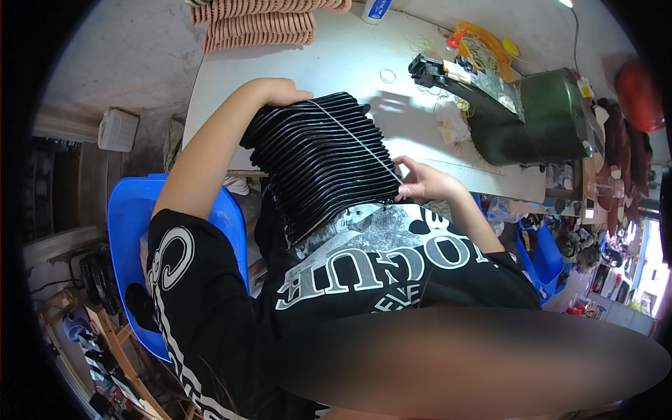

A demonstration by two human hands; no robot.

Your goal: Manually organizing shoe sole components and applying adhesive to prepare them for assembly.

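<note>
A thick stack of glossy black, curved flat pieces (322, 157) leans between my body and the table's near edge. I cannot make out what the pieces are. A thin pale rubber band (357, 142) runs taut and slantwise across the stack. My left hand (280, 91) is closed over the far left corner of the stack, at the band's upper end; its fingertips are partly hidden. At the stack's right side, my right hand (430, 180) pinches the band's lower end between thumb and fingers.
Bundles of pinkish-tan pieces (259, 28) lie at the white table's (231, 77) far left. A green sewing machine (532, 115) stands at right, near an orange basket (483, 42) of bands. One loose band ring (387, 75) and a white bottle (376, 10) are beyond the stack. A blue chair (133, 203) is at left.
</note>
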